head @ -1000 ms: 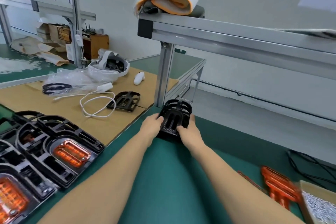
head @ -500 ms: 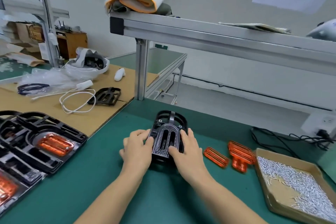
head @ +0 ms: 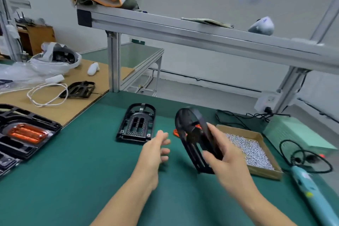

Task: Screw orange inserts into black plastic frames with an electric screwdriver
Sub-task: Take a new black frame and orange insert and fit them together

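Between the right hand's fingers (head: 211, 156) and thumb we pinch a black frame (head: 194, 134), tilted steeply on edge above the green surface (head: 82, 161); the right hand (head: 227, 158) is blurred, so we cannot tell how firm that hold is. Our left hand (head: 156, 148) hangs just beside it with loosely spread fingers, holding nothing.

A glimpse of an orange insert (head: 177, 132) shows behind the tilted frame, on the surface. A second frame (head: 136, 124) lies flat further left, apart from both hands. To the right sit the cardboard tray of screws (head: 245, 146) and, near the edge, the blue electric screwdriver (head: 310, 194) with its cable.

We judge several risks. Held by one hand only and at such a tilt, the frame could slip and drop onto the insert below or knock the tray, scattering screws. Swinging it down too near the tray could do the same. Should the insert be seated askew, the screw would likely bite crooked. The screwdriver lies close to the edge, and a snagged cable could drag it off.
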A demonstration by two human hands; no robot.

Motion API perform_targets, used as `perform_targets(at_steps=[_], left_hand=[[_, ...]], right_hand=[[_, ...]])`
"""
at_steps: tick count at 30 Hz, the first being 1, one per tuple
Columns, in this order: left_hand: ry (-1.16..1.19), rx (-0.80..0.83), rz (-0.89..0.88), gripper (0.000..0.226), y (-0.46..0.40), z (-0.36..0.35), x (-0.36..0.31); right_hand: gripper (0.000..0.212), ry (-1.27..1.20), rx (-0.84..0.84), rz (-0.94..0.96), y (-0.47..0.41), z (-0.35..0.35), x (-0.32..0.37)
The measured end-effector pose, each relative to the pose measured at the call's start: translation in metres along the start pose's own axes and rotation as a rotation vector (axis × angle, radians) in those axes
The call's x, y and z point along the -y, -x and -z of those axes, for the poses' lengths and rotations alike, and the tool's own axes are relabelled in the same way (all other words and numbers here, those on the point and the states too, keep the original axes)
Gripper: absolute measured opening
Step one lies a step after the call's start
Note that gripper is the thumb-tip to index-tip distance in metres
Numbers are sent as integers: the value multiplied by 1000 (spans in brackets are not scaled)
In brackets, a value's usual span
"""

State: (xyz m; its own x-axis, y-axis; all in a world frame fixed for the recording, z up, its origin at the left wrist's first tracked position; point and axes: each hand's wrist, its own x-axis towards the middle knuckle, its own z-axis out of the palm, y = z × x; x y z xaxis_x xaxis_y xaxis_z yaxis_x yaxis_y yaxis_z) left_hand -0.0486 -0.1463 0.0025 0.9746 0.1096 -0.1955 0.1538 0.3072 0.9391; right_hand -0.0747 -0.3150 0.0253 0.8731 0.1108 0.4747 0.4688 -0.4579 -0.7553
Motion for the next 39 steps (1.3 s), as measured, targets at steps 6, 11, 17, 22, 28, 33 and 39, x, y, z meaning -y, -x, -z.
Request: perform_targets(at_steps=[6,11,17,22,28,33,39], left_hand=[[-516,76,-115,30,-6,-4,22],[-1022,38,-270,37,-9,-8,38],[-950,-16,-282,29,-4,-4,41],[-954,-55,-292,23,-5,-3,37],[-914,-82,-324,22,-7,-2,35],[-552,-106,-408,30,-10,-4,26],[-190,108,-350,36,12,-12,22]], right_hand=[[71,787,394,387,53,-6,-20],[51,571,532,231,40,-4,-15],[34,895,248,43,-62,-12,-48],[38,1168,384,-27,-102,-45,-82],[36,1112,335,-48,-106,-52,-89],[47,803,125,142,-74,-26,-53],[43,464,126,162,-24,9,-10]])
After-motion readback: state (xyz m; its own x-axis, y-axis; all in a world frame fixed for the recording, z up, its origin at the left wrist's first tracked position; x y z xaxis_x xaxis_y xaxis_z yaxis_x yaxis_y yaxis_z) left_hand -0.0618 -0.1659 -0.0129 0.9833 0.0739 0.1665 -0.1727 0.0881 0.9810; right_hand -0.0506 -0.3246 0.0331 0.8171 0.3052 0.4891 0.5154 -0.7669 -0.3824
